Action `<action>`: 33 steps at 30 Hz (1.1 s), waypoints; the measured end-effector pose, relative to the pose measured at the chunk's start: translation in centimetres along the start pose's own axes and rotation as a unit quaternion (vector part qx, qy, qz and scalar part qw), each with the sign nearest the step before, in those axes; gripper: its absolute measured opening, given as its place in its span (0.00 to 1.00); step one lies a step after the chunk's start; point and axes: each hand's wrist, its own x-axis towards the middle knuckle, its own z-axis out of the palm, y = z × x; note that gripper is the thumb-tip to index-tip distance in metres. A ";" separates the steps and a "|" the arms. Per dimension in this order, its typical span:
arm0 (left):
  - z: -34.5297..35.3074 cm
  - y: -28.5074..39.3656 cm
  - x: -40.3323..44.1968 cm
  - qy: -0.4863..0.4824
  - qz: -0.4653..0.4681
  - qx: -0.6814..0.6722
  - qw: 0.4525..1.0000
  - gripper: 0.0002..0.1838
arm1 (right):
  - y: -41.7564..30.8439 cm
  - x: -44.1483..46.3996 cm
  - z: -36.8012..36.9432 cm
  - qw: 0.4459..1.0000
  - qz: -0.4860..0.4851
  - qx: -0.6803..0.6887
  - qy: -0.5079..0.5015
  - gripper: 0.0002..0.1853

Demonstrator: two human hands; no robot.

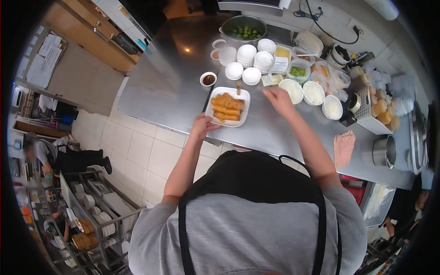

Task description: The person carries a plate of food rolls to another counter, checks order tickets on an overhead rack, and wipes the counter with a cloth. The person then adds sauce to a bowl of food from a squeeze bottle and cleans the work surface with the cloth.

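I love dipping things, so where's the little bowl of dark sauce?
In the head view, the bowl of dark sauce sits on the steel counter, left of the stacked white bowls and just beyond the plate of fried rolls.

free countertop point(165, 87) left of sauce cup point(202, 81), bowl stacks point(247, 51) beyond plate point(247, 103)

1. Twelve o'clock: the top edge cuts off a silver metal appliance point(251, 5).
2. One o'clock: print on a white rectangular label point(280, 65) is too small to read.
3. Two o'clock: whether the bare right hand point(280, 101) pinches anything is unclear.
4. Ten o'clock: writing on white paper sheets point(45, 58) is illegible.
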 end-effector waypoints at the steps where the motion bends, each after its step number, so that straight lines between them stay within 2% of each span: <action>1: -1.3 0.9 0.1 0.003 0.006 -0.002 1.000 0.17 | 1.0 -1.7 0.0 1.000 0.001 0.023 -0.001 0.17; 4: -5.8 3.9 1.0 0.057 0.047 -0.031 0.997 0.16 | 5.5 -6.7 1.2 0.998 -0.015 0.041 0.036 0.14; 5: -7.3 5.0 1.7 0.100 0.063 -0.051 0.992 0.15 | 6.3 -8.4 1.3 0.998 0.007 0.019 0.057 0.12; 6: -8.6 5.9 2.4 0.141 0.078 -0.070 0.984 0.13 | 6.7 -10.0 1.4 0.996 0.029 -0.004 0.079 0.10; 9: -11.6 7.8 5.0 0.198 0.133 -0.092 0.967 0.11 | 6.7 -13.2 1.9 0.991 0.018 -0.017 0.129 0.06; 11: -14.2 7.6 8.0 0.218 0.132 -0.106 0.961 0.11 | 6.7 -14.1 2.6 0.979 0.003 -0.053 0.197 0.06; 13: -16.6 6.8 11.8 0.266 0.135 -0.159 0.941 0.13 | 6.3 -14.0 2.9 0.975 -0.007 -0.071 0.211 0.06; 15: -16.7 7.1 13.5 0.271 0.120 -0.180 0.938 0.13 | 6.2 -13.7 3.1 0.970 -0.012 -0.090 0.226 0.06; 17: -16.3 7.5 15.0 0.277 0.102 -0.200 0.934 0.14 | 6.3 -13.5 3.1 0.972 0.016 -0.067 0.224 0.06; 19: -15.0 8.1 16.4 0.258 0.151 -0.283 0.912 0.16 | 6.3 -13.4 3.0 0.971 0.019 -0.076 0.227 0.06; 23: -11.2 8.6 18.2 0.285 0.179 -0.323 0.884 0.19 | 6.5 -13.5 3.1 0.969 0.034 -0.092 0.227 0.05; 27: -6.6 8.5 16.4 0.245 0.170 -0.243 0.923 0.23 | 7.2 -13.7 3.1 0.969 0.016 -0.042 0.243 0.05; 29: -3.8 8.9 15.2 0.213 0.191 -0.184 0.940 0.19 | 7.5 -14.3 1.2 0.969 0.033 -0.033 0.241 0.05; 31: 0.4 11.0 12.3 0.222 0.222 -0.087 0.945 0.15 | 8.9 -15.4 -1.9 0.955 0.016 -0.135 0.264 0.06; 32: 2.2 12.1 11.7 0.199 0.229 -0.085 0.949 0.15 | 10.0 -16.7 -3.8 0.947 0.085 -0.153 0.271 0.10; 33: 3.6 13.0 11.1 0.170 0.273 -0.024 0.947 0.14 | 12.5 -18.0 -5.6 0.913 0.131 -0.237 0.306 0.14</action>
